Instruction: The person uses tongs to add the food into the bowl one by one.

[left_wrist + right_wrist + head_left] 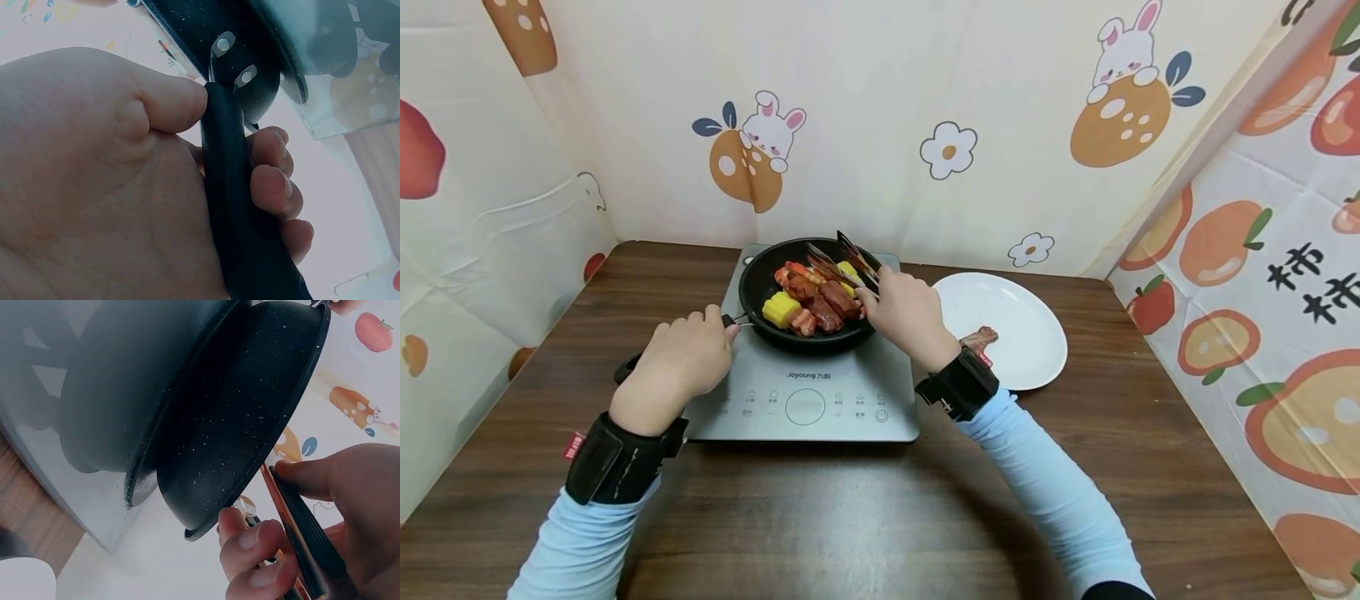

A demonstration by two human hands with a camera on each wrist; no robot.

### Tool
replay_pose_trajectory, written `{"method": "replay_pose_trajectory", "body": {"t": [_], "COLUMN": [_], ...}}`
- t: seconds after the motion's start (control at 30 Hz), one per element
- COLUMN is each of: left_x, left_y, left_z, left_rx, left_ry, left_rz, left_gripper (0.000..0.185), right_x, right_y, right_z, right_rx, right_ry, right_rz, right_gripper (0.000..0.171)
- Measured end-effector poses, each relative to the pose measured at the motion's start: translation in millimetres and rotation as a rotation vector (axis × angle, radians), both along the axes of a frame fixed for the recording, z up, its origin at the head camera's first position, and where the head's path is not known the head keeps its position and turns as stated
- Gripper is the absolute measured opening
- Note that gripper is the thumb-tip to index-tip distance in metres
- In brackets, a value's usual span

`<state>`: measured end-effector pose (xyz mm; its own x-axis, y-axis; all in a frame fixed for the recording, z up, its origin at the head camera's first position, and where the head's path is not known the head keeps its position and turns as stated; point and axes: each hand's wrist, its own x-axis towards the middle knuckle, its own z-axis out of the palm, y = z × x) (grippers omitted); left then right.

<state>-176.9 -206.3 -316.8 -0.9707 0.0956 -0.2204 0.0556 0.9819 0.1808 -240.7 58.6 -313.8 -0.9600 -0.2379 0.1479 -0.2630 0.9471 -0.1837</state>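
My left hand grips the black handle of a frying pan, thumb on one side and fingers curled round the other. In the pan lie pieces of brown meat, yellow corn chunks and some reddish-orange food. At the pan's right side, my right hand holds dark tongs with coppery edges between thumb and fingers. Two arms of the tongs show above the food in the head view. The right wrist view shows the pan's speckled outer wall, which hides the food.
Beneath the pan is a grey induction cooker with a touch panel. To its right, a white oval plate bears a brownish piece of meat, partly behind the right wrist. The brown table meets patterned cloth walls at back and sides.
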Motion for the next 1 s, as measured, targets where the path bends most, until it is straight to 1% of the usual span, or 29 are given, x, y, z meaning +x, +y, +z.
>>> {"method": "replay_pose_trajectory", "body": {"t": [0.3,0.57,0.77,0.87,1.0], "left_x": [0.6,0.6,-0.5,-0.4,0.2], "left_y": [0.2,-0.4,-0.5,-0.2,-0.7], "left_z": [0.6,0.2,0.2,0.6,1.0], "left_rx": [0.002,0.005,0.002,0.003,0.003], "left_ry": [0.000,0.001,0.008,0.003,-0.005], "left_rz": [-0.002,-0.007,-0.016,-0.017,-0.014], "left_gripper": [0.041,0.042,0.041,0.042,0.043], "right_x": [9.0,24.8,38.9,46.6,57.0], "right_y": [5.5,19.4,41.5,57.4,81.8], "right_z": [-0.2,2.9,6.2,3.9,-1.7], "right_rx": [-0.043,-0.076,-0.094,-0.093,-0.097], "right_ry": [0.005,-0.015,-0.020,-0.016,-0.016], "right_rz": [-0.026,-0.071,-0.117,-0.134,-0.133], "right_gripper": [0.039,0.046,0.045,0.042,0.040]}}
